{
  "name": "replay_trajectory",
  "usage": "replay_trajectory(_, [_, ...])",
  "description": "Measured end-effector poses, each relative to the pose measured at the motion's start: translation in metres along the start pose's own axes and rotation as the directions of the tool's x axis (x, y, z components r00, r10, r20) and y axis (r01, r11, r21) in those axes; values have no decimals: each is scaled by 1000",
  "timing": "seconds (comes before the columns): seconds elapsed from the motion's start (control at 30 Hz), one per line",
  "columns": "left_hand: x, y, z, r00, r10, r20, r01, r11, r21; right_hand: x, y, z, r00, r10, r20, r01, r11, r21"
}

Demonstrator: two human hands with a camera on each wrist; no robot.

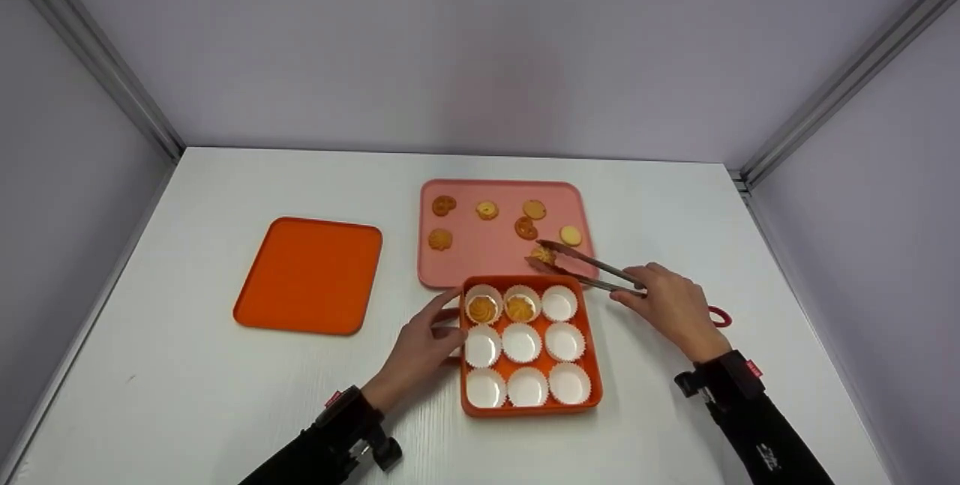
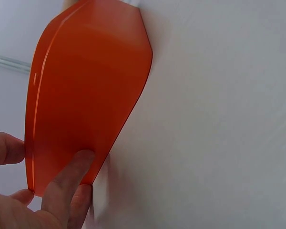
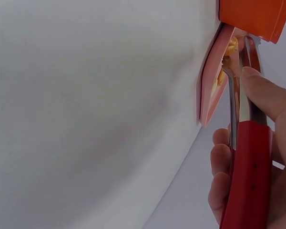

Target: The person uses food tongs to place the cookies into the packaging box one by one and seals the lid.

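Observation:
My right hand (image 1: 671,309) holds metal tongs (image 1: 600,264) with red handles (image 3: 252,176). The tong tips lie on either side of a piped cookie (image 1: 542,253) on the pink tray (image 1: 480,266); whether they squeeze it, I cannot tell. My left hand (image 1: 421,350) touches the left wall of an orange box (image 1: 531,411), its fingers spread along that side and near the upper left corner (image 2: 62,186). White paper cups (image 1: 523,342) stand in rows inside the box. Piped cookies sit in the back-left cup (image 1: 482,309) and the back-middle cup (image 1: 518,309).
Several other cookies are spread over the pink tray, among them a pretzel-shaped one (image 1: 443,205) and a pale round one (image 1: 571,235). A flat orange lid or tray (image 1: 309,275) lies to the left on the white table (image 1: 210,380). Grey panels (image 1: 465,58) enclose the table's back and sides.

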State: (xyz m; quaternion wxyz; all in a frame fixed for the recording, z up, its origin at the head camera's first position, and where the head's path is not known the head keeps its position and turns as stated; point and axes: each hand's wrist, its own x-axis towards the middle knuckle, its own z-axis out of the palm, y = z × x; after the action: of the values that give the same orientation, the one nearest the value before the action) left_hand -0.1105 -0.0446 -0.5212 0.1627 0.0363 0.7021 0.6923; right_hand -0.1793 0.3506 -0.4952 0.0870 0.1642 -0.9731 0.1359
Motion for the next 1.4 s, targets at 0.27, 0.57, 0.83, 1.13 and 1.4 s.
replay_trajectory(0.27, [-3, 12, -1, 999, -9, 43, 11, 999, -44, 0, -1, 2, 1000, -11, -15, 10, 1000, -14])
replay_trajectory(0.57, [-14, 33, -1, 999, 23, 36, -23, 1000, 0, -2, -3, -4, 997, -48, -60, 48, 999, -1])
replay_trajectory(0.83, [0, 0, -1, 999, 10, 34, -9, 999, -37, -7, -4, -17, 990, -71, -124, 72, 997, 3])
replay_trajectory(1.13, [-1, 1, 1, 1000, 0, -5, 0, 1000, 1, -22, -10, -35, 984, -83, -155, 86, 996, 16])
replay_trajectory(1.4, [-1, 3, 1, 1000, -3, -6, 3, 1000, -2, -39, -23, -52, 969, -175, -172, 169, 984, -49])
